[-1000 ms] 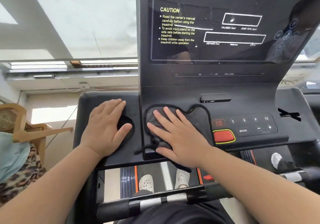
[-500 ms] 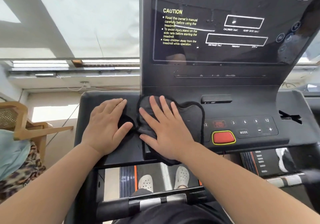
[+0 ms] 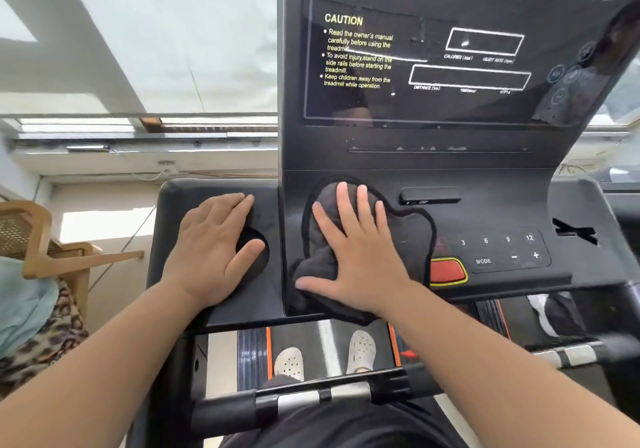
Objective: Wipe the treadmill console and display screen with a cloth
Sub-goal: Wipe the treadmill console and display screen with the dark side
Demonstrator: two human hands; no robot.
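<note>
A dark grey cloth (image 3: 412, 236) lies on the black treadmill console (image 3: 512, 205), left of the button panel. My right hand (image 3: 356, 253) presses flat on the cloth with fingers spread and straight, fingertips near the base of the display screen (image 3: 450, 49). My left hand (image 3: 214, 250) rests flat on the console's left wing, partly over a round cup recess (image 3: 258, 250). The screen is dark and glossy, with yellow caution text at its left.
A red stop button (image 3: 446, 271) and the speed keys (image 3: 498, 243) sit right of the cloth. A small slot (image 3: 429, 196) lies above them. A handlebar (image 3: 311, 399) crosses below, with my feet on the belt. A wooden chair (image 3: 38, 236) stands at the left.
My right hand has slid the cloth up and to the left, from the console's front edge toward the base of the screen. My left hand has stayed in place.
</note>
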